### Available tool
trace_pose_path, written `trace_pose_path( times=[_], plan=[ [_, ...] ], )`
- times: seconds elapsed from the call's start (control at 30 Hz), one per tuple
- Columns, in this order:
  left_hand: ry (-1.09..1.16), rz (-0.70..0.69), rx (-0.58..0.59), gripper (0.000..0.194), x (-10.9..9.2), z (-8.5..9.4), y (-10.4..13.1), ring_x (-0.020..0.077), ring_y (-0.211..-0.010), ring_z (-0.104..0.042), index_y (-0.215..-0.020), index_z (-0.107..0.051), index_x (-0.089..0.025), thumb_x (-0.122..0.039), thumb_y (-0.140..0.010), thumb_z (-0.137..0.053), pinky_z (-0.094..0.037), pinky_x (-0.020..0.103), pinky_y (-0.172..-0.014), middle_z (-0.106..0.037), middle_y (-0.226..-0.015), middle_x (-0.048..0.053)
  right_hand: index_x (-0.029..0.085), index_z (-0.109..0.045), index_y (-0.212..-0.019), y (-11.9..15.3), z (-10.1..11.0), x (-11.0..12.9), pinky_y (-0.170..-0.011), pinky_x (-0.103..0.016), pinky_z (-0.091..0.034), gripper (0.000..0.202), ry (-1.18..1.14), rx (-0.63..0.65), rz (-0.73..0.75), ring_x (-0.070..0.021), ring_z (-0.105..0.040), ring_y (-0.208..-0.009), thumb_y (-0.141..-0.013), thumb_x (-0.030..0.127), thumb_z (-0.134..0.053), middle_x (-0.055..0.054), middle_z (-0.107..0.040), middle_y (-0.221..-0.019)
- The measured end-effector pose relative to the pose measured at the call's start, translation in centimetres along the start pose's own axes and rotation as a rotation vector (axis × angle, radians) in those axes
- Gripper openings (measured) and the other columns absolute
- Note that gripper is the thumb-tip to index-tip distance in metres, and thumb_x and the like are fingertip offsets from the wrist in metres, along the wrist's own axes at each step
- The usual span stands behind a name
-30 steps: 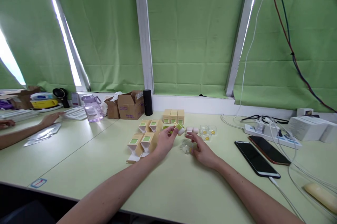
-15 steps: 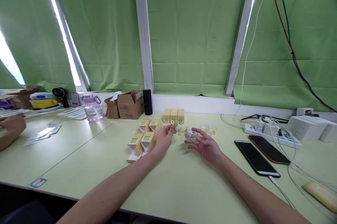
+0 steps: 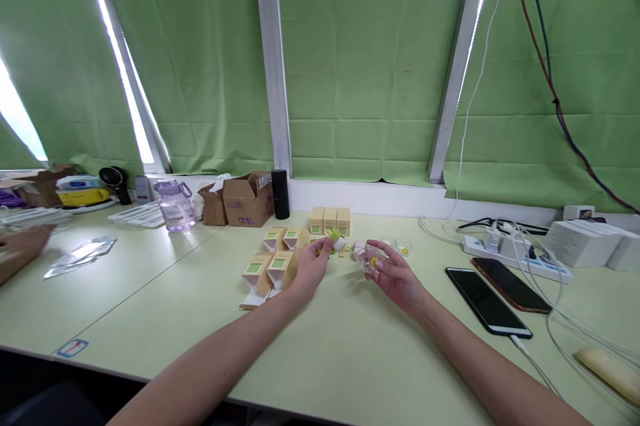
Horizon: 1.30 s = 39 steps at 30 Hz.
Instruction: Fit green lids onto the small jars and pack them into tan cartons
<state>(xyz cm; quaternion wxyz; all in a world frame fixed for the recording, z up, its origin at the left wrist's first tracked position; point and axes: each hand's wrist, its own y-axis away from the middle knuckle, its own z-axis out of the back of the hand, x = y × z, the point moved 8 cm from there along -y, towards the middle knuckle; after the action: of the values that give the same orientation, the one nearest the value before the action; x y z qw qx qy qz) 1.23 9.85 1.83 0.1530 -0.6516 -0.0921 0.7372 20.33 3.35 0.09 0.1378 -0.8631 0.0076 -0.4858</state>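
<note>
My left hand [image 3: 311, 271] pinches a small green-and-white piece [image 3: 339, 241], perhaps a little bottle or cap; its exact kind is too small to tell. My right hand [image 3: 399, 281] has its fingers around a small clear plastic container [image 3: 368, 259], tilted, with a yellow spot showing near the thumb. The two held things are apart. Beside my left hand stand several tan cartons with green labels and open flaps [image 3: 281, 266]. Tiny yellow pieces [image 3: 345, 251] lie between the hands. Behind my right hand are more clear containers [image 3: 403, 249] with yellow centres.
Three tan cartons [image 3: 330, 219] stand in a row at the back. Further left are a black cylinder [image 3: 281, 194], a cardboard box [image 3: 249, 203] and a purple water bottle [image 3: 175, 206]. Two phones [image 3: 487, 299], cables and a power strip [image 3: 520, 258] lie right. Another person's arm [image 3: 23, 254] reaches in at left.
My right hand has turned the clear container, tilting it so its yellow spot shows, and the fingers have shifted round it. My left hand barely moved. The other person's arm has moved at the left edge.
</note>
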Motion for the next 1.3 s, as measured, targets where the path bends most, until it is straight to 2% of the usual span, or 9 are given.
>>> trace_pose_path(
  times=[0.2,0.33,0.5,0.67,0.87,1.0,1.1,1.2,1.3],
  plan=[
    [-0.021,-0.009,0.000,0.068,0.1,0.0,-0.1,0.0231,-0.085,-0.066,-0.102,-0.077,-0.015,-0.078,-0.083,-0.056,-0.051,0.034,-0.080,-0.077,-0.094,0.007,0.029,-0.058,-0.123,-0.1,0.0,-0.5,-0.080,-0.043,-0.060,0.068,0.153,-0.017,-0.004,-0.0253,-0.066,-0.101,-0.065,0.035,-0.092,-0.005,-0.067,-0.112],
    [-0.003,-0.011,-0.011,0.066,0.1,0.0,-0.1,0.0233,-0.085,-0.067,-0.101,-0.077,-0.016,-0.077,-0.082,-0.059,-0.053,0.035,-0.080,-0.077,-0.094,0.007,0.030,-0.055,-0.125,-0.4,0.3,-0.8,-0.066,-0.033,-0.058,0.072,0.341,-0.025,0.076,-0.0242,-0.064,-0.099,-0.064,0.033,-0.092,-0.005,-0.062,-0.111],
    [-0.011,-0.015,-0.006,0.064,-0.1,-0.1,0.1,0.0229,-0.085,-0.066,-0.103,-0.077,-0.016,-0.075,-0.084,-0.058,-0.053,0.035,-0.080,-0.077,-0.094,0.007,0.030,-0.057,-0.126,-0.7,0.9,-1.0,-0.068,-0.030,-0.056,0.072,0.528,-0.062,0.143,-0.0219,-0.059,-0.101,-0.063,0.029,-0.091,-0.005,-0.061,-0.112],
    [-0.032,-0.022,-0.003,0.064,-0.1,0.0,0.0,0.0232,-0.085,-0.065,-0.101,-0.077,-0.016,-0.075,-0.084,-0.058,-0.052,0.036,-0.081,-0.077,-0.094,0.007,0.029,-0.056,-0.127,-0.8,0.8,-1.2,-0.065,-0.034,-0.060,0.071,0.443,-0.041,0.117,-0.0241,-0.060,-0.101,-0.065,0.034,-0.091,-0.007,-0.062,-0.113],
    [-0.031,-0.036,-0.003,0.065,0.1,-0.1,0.1,0.0228,-0.084,-0.065,-0.102,-0.077,-0.016,-0.076,-0.084,-0.058,-0.052,0.034,-0.079,-0.076,-0.094,0.008,0.031,-0.059,-0.125,-0.2,0.0,-1.3,-0.093,-0.053,-0.058,0.066,0.201,0.003,0.027,-0.0255,-0.069,-0.103,-0.068,0.039,-0.091,-0.004,-0.064,-0.113],
    [-0.067,-0.043,0.002,0.063,-0.1,-0.2,0.3,0.0228,-0.085,-0.065,-0.106,-0.076,-0.017,-0.074,-0.084,-0.059,-0.051,0.033,-0.077,-0.076,-0.096,0.007,0.031,-0.061,-0.123,0.1,-0.4,-1.3,-0.099,-0.054,-0.055,0.061,0.128,0.040,0.000,-0.0274,-0.071,-0.104,-0.070,0.039,-0.091,-0.003,-0.065,-0.110],
    [-0.083,-0.057,0.036,0.062,-0.5,-0.5,0.6,0.0231,-0.087,-0.066,-0.105,-0.075,-0.016,-0.073,-0.086,-0.058,-0.050,0.032,-0.079,-0.076,-0.099,0.008,0.031,-0.061,-0.125,0.1,-0.2,-1.4,-0.092,-0.049,-0.060,0.061,0.151,0.035,-0.013,-0.0272,-0.070,-0.106,-0.072,0.040,-0.090,-0.005,-0.066,-0.114],
    [-0.075,-0.066,0.059,0.059,-1.0,-0.7,0.8,0.0240,-0.093,-0.068,-0.102,-0.075,-0.016,-0.071,-0.086,-0.059,-0.050,0.032,-0.083,-0.077,-0.103,0.008,0.030,-0.060,-0.127,0.1,0.0,-1.5,-0.073,-0.040,-0.062,0.061,0.235,-0.006,-0.038,-0.0244,-0.072,-0.093,-0.074,0.044,-0.088,-0.006,-0.068,-0.115],
    [-0.081,-0.080,0.075,0.057,-1.4,-0.9,0.9,0.0248,-0.093,-0.069,-0.099,-0.075,-0.017,-0.070,-0.087,-0.058,-0.051,0.032,-0.082,-0.077,-0.101,0.008,0.030,-0.059,-0.126,0.3,-0.5,-1.7,-0.069,-0.041,-0.062,0.061,0.257,0.004,-0.089,-0.0236,-0.075,-0.083,-0.075,0.046,-0.087,-0.007,-0.068,-0.117]
  ],
)
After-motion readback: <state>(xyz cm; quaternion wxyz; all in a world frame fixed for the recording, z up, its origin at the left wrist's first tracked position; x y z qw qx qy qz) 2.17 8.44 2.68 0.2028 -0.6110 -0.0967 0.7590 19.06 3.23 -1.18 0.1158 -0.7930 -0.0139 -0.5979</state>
